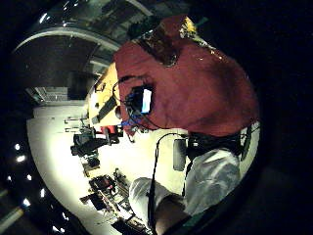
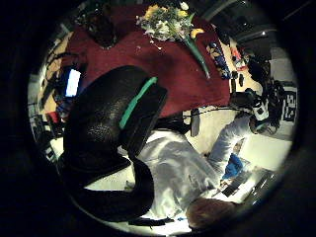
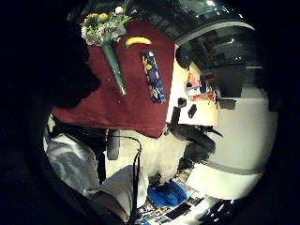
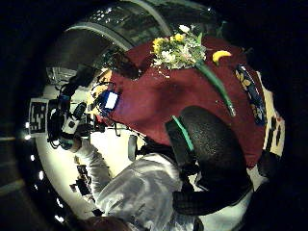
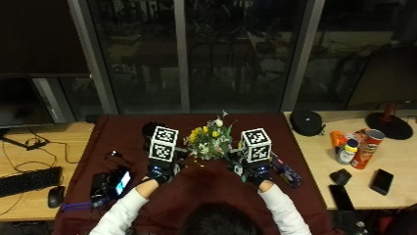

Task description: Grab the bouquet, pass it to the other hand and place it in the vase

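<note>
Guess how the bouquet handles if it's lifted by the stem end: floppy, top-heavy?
Probably top-heavy: the bouquet has a wide head of yellow and white flowers on one narrow green stem wrap. The wrap looks straight, so likely fairly stiff, though the head may droop. Small specks on the red cloth beside the flowers hint that petals shed easily.

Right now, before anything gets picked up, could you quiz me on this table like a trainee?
1. True or false: the bouquet already stands in the vase.
2. What yellow thing lies beside the bouquet's stems? A: banana. B: lemon. C: cup.
3. Fill in: the cloth under the bouquet is dark ____.

Key: 1 false, it lies on the cloth. 2 A. 3 red.
</note>
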